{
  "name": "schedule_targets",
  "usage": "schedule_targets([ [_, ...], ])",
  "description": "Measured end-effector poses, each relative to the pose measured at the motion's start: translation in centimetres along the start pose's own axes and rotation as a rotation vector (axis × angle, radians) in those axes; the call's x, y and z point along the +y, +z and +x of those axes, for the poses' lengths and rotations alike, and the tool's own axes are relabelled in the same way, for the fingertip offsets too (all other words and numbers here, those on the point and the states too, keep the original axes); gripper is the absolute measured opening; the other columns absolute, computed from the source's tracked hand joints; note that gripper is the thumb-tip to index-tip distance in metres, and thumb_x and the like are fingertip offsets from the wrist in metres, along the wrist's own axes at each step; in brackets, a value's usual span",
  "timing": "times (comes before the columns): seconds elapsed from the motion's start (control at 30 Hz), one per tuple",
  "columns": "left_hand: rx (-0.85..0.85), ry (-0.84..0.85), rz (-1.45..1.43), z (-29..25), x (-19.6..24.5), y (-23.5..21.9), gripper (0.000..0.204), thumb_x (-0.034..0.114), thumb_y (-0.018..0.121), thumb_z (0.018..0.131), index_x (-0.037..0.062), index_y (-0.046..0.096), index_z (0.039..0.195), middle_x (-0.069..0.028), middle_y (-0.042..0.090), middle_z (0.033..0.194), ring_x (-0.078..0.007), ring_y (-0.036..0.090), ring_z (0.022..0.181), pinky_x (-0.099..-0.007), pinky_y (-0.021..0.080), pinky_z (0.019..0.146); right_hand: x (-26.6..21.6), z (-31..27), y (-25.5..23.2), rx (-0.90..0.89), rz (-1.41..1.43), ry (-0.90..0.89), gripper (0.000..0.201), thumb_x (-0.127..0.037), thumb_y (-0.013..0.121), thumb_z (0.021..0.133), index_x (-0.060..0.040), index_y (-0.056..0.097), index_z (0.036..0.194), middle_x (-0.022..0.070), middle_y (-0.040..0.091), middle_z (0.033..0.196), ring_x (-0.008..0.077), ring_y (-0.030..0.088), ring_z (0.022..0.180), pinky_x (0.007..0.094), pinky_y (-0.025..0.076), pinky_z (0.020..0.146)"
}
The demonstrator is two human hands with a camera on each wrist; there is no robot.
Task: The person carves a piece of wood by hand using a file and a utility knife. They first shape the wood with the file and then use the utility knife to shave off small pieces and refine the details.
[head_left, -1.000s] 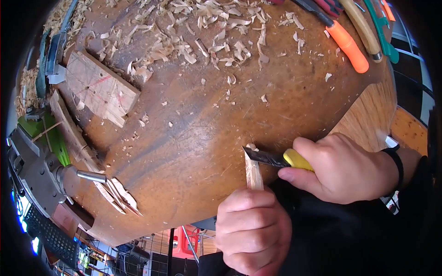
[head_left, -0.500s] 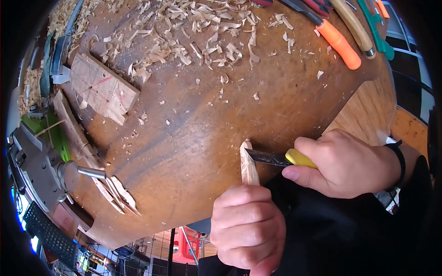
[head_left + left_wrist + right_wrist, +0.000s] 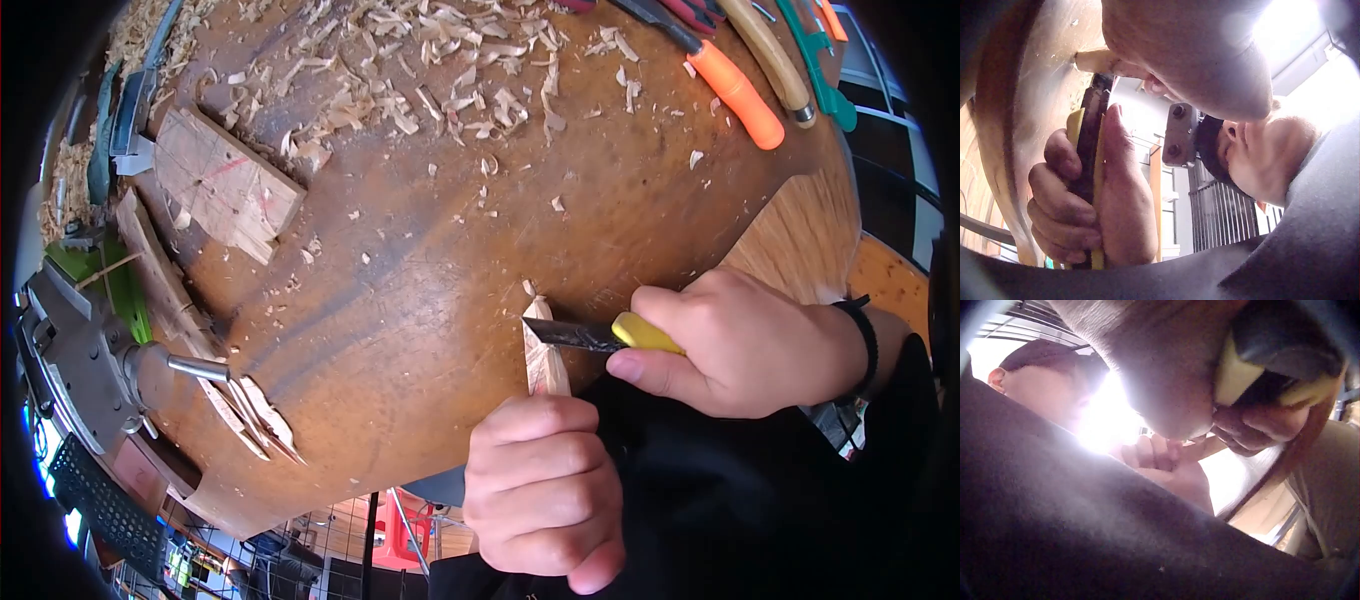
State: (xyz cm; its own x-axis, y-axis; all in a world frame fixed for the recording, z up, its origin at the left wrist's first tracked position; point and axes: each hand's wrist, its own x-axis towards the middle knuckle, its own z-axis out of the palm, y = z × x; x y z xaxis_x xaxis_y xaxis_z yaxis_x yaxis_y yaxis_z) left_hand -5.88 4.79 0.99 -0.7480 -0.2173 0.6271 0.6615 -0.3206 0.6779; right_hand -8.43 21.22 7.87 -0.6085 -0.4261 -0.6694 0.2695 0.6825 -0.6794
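My left hand [image 3: 545, 490] grips a pale wooden stick [image 3: 545, 372] in its fist, and the stick's whittled end juts out over the table. My right hand [image 3: 735, 345] holds a yellow and black utility knife [image 3: 645, 333], with the dark blade [image 3: 570, 335] lying across the stick close to its tip. In the left wrist view, fingers and thumb wrap the knife's handle [image 3: 1089, 156], and the stick [image 3: 1094, 61] pokes out above the blade. A small wood chip [image 3: 528, 287] shows at the stick's far end. The left fist hides the stick's lower part.
Curled shavings [image 3: 400, 90] litter the far part of the brown table [image 3: 420, 330]. A board with red marks [image 3: 225, 185], split wood strips [image 3: 255, 415] and a metal vise [image 3: 85, 350] are on the left. An orange-handled tool [image 3: 738, 98] and a wooden handle [image 3: 770, 60] lie far right.
The blade has stayed across the stick near its tip, shifting slightly. The stick's angle has changed a little, and a small chip now shows beyond its end. Both hands keep their hold.
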Motion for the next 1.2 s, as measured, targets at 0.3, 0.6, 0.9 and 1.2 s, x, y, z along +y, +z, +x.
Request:
schedule_targets([
  [0.3, -0.318, -0.111, -0.034, 1.1, 0.9, -1.9, 0.044, 0.029, 0.064, 0.104, 0.0052, 0.05, 0.07, -0.0019, 0.047, 0.058, -0.0172, 0.045, 0.047, -0.0332, 0.045, 0.052, -0.8, 0.8, -0.5, -0.047, -0.122, 0.058, 0.042, -0.034, 0.065, 0.101, 0.0017, 0.054, 0.083, 0.0229, 0.056, 0.056, 0.046, 0.061, 0.055, 0.05, 0.048, 0.051],
  [0.6, -0.262, -0.069, 0.216, 0.0, 1.3, 0.1, 0.052, 0.034, 0.049, 0.108, 0.0098, 0.041, 0.063, 0.0016, 0.04, 0.048, -0.0133, 0.038, 0.037, -0.0289, 0.037, 0.041, -0.4, 0.4, 1.4, 0.179, -0.157, 0.014, 0.044, -0.037, 0.064, 0.101, 0.0016, 0.056, 0.082, 0.0235, 0.058, 0.056, 0.0464, 0.062, 0.054, 0.0517, 0.049, 0.051],
  [0.9, -0.237, -0.033, 0.149, -0.1, 0.9, -0.3, 0.052, 0.035, 0.049, 0.108, 0.0098, 0.042, 0.064, 0.0018, 0.04, 0.049, -0.0125, 0.039, 0.037, -0.0282, 0.037, 0.041, 0.5, -0.5, -0.6, -0.021, -0.057, -0.068, 0.046, -0.037, 0.062, 0.102, 0.0026, 0.054, 0.08, 0.0225, 0.056, 0.055, 0.0452, 0.061, 0.053, 0.0488, 0.049, 0.051],
  [1.2, -0.313, -0.037, 0.083, 0.0, 1.0, -1.0, 0.041, 0.025, 0.066, 0.101, 0.0048, 0.051, 0.069, -0.0028, 0.048, 0.059, -0.0173, 0.045, 0.046, -0.0327, 0.044, 0.05, -0.4, 0.8, 0.2, 0.052, -0.193, 0.048, 0.045, -0.036, 0.066, 0.101, 0.0019, 0.055, 0.08, 0.0225, 0.057, 0.056, 0.0447, 0.063, 0.054, 0.0499, 0.049, 0.051],
])
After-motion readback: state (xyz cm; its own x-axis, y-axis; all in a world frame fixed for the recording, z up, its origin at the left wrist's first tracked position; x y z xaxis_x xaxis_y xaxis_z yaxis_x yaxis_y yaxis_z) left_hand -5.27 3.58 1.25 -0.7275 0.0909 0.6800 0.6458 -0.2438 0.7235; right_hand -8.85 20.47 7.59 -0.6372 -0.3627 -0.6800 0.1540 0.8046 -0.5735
